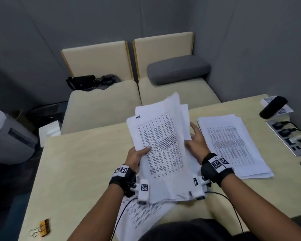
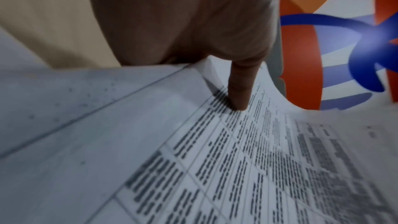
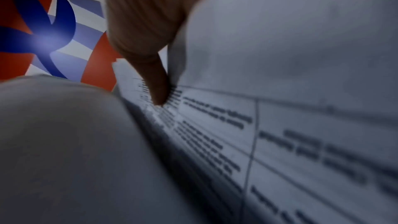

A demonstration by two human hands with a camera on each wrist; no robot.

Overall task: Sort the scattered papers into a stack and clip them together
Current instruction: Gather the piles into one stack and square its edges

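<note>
At frame centre, head view, left hand (image 1: 136, 156) is gripping a bundle of printed papers (image 1: 163, 145) by its left edge, thumb curled over the top sheet, bundle tilting up off the counter (image 1: 80, 167). Right hand (image 1: 196, 140) is holding the bundle's right side w/ fingers spread, partly hidden behind sheets; wrist view is showing its thumb pressing on print. More sheets (image 1: 142, 214) are lying under the wrists, bottom centre. Second stack (image 1: 233, 145) is sitting at right. Binder clips (image 1: 42, 227) are lying at lower left, well apart.
</note>
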